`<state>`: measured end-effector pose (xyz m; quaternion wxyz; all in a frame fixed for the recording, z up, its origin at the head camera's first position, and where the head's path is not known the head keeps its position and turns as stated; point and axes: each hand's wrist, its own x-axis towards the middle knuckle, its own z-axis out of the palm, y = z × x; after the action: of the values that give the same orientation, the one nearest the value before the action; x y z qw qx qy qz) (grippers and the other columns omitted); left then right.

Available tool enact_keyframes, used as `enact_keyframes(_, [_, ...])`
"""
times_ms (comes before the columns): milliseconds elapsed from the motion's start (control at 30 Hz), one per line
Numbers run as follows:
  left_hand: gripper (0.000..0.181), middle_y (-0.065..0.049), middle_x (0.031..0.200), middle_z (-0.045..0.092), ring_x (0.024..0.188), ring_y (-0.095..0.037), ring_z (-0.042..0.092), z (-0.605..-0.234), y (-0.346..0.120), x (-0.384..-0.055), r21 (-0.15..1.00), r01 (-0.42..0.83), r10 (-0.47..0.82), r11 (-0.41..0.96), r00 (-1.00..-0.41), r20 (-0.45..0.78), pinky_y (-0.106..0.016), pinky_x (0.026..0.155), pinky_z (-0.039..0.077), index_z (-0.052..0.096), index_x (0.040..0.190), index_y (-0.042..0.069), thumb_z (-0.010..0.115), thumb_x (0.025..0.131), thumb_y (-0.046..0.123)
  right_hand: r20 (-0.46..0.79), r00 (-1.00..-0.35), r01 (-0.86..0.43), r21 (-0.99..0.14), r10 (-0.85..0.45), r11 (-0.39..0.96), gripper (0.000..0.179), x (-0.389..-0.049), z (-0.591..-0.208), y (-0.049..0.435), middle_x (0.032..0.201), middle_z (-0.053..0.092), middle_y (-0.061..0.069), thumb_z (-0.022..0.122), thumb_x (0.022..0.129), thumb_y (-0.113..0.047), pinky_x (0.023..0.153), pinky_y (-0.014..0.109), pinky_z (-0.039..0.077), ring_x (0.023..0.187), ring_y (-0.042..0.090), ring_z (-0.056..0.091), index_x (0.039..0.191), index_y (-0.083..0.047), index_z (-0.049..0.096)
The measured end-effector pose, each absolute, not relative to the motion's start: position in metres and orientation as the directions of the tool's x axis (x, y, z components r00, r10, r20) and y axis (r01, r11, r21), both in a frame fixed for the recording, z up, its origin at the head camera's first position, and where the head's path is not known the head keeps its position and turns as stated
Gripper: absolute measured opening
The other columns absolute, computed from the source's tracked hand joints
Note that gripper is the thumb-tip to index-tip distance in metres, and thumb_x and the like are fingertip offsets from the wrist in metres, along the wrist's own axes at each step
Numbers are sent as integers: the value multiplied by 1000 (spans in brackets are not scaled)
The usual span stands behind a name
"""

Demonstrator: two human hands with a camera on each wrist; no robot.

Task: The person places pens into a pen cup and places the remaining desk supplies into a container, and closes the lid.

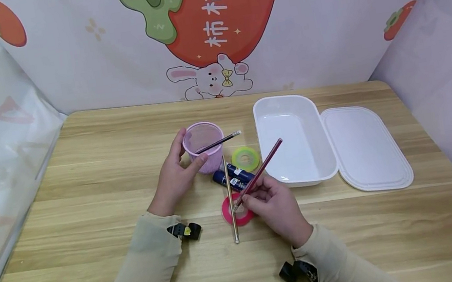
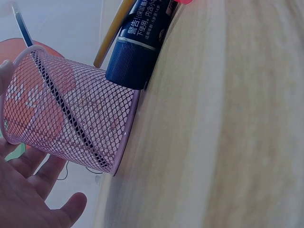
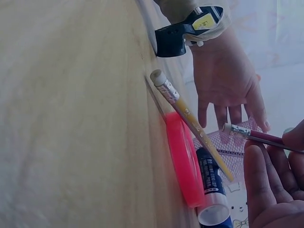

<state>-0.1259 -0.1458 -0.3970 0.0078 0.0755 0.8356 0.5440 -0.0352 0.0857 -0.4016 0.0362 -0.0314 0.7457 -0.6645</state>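
My left hand holds a pink mesh pen cup near its rim, thumb on the near side and fingers round the far side. A black pencil leans inside the cup, its eraser end sticking out to the right. Between thumb and fingers, my right hand pinches a dark red pencil, tilted, with its eraser end towards the cup in the right wrist view. A yellow-gold pencil lies across two dark blue glue sticks and a pink-red tape roll.
Behind the glue sticks lies a yellow-green tape roll. An uncovered white plastic box stands to the right, its white lid flat beside it. Printed cloth hangs behind the wooden table.
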Motion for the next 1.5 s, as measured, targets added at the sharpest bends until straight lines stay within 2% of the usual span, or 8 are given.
enact_keyframes(267, [87,-8,161,33,146,-27,35,-397,-146,-126,912,121,133,393,-988,74,-57,118,26,18,162,19,70,95,36,60,-994,-68,-993,-87,93,22,-35,-396,84,99,71,15,69,87,7,77,31,61,87,23,70,108,8,64])
enact_keyframes(667, [87,-7,162,32,146,-28,35,-400,-146,-124,913,119,131,389,-989,73,-56,119,26,18,162,21,70,95,39,129,-991,-131,-989,-44,67,15,-39,-386,80,96,70,16,70,87,7,78,32,61,85,23,69,101,2,64])
enact_keyframes(1033, [86,-8,161,34,146,-28,35,-399,-146,-125,918,120,131,379,-989,75,-57,118,27,20,162,19,70,95,36,219,-973,-227,-965,-75,128,16,-53,-370,74,96,70,10,71,89,2,76,31,61,84,22,70,103,-3,66])
enact_keyframes(1200, [87,-8,161,35,145,-28,36,-400,-146,-126,920,122,136,371,-988,77,-57,117,29,20,162,18,71,94,38,242,-968,-250,-959,-73,135,18,-59,-364,71,95,70,12,71,89,3,73,28,60,83,22,69,106,0,65])
enact_keyframes(1367, [87,-8,160,35,145,-28,36,-399,-146,-126,922,121,135,368,-988,76,-56,116,30,20,162,18,71,94,36,246,-967,-253,-958,-66,137,17,-65,-358,69,97,71,12,70,90,2,76,29,60,85,26,70,106,0,65])
enact_keyframes(1500, [87,-8,161,34,146,-29,35,-398,-146,-126,919,118,137,376,-988,71,-57,118,27,19,162,18,71,94,37,274,-961,-278,-947,-41,159,15,-71,-355,66,97,71,10,71,90,-1,78,30,61,85,23,70,103,-1,64])
